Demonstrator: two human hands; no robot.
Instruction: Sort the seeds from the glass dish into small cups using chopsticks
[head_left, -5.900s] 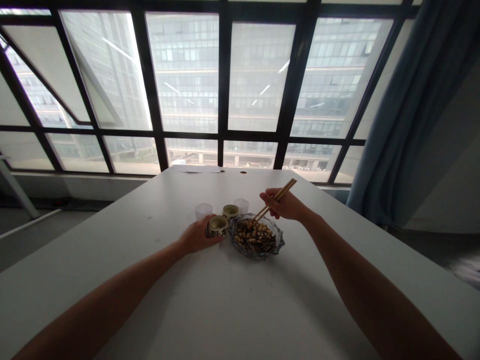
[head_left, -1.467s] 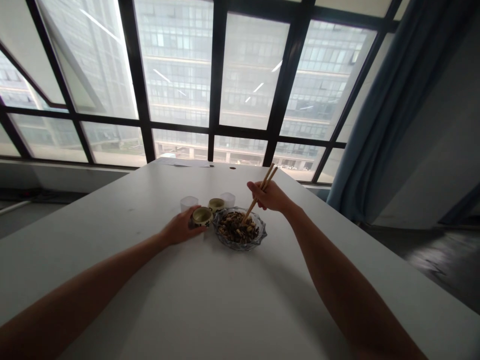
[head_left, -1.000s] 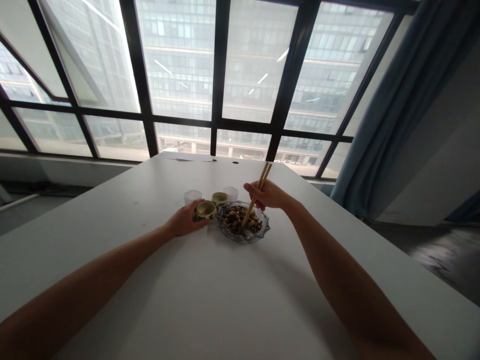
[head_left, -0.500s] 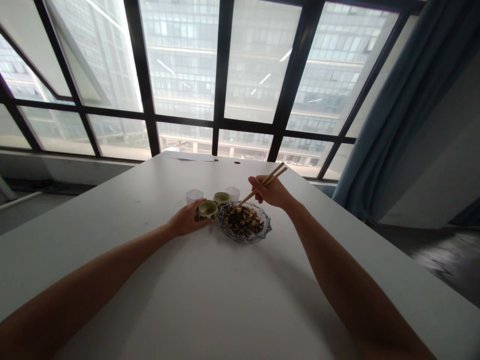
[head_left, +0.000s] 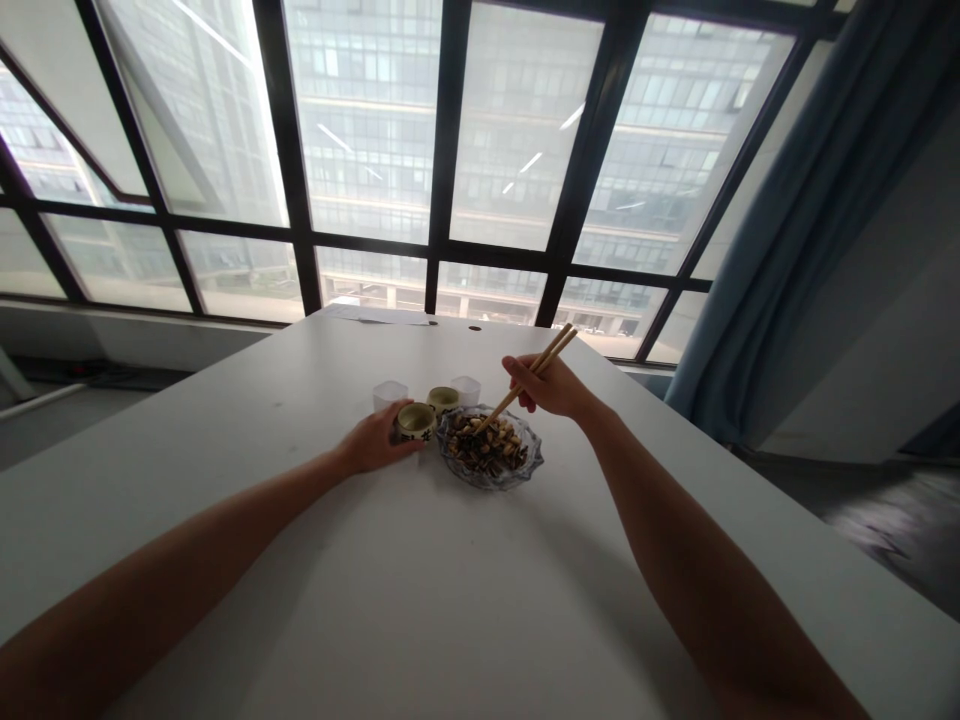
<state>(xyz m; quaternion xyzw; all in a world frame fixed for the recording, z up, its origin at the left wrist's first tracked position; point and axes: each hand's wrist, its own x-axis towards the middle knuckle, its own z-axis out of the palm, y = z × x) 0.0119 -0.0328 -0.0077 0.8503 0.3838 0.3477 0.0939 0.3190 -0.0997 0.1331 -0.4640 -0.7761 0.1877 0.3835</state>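
Observation:
My left hand (head_left: pixel 379 438) is closed around a small yellow-green cup (head_left: pixel 415 424) with dark markings on its side. In my right hand (head_left: pixel 551 385) is a pair of wooden chopsticks (head_left: pixel 516 390), their tips down among the mixed nuts and seeds (head_left: pixel 487 446). These lie in a clear, scallop-edged glass bowl (head_left: pixel 534 458), just right of the cup. Behind the held cup stands a second cup of the same kind (head_left: pixel 443 398). Two translucent plastic cups (head_left: pixel 391 394) stand behind, one on the left and one near the bowl's far rim.
Everything stands on a white table (head_left: pixel 420 600). Papers (head_left: pixel 375 315) lie at its far end, near two dark round holes. Beyond are large black-framed windows, and a blue curtain (head_left: pixel 780 250) hangs on the right.
The chopstick tips have shifted slightly right and lower within the bowl, and my right hand has moved a little right. My left hand stays on the cup.

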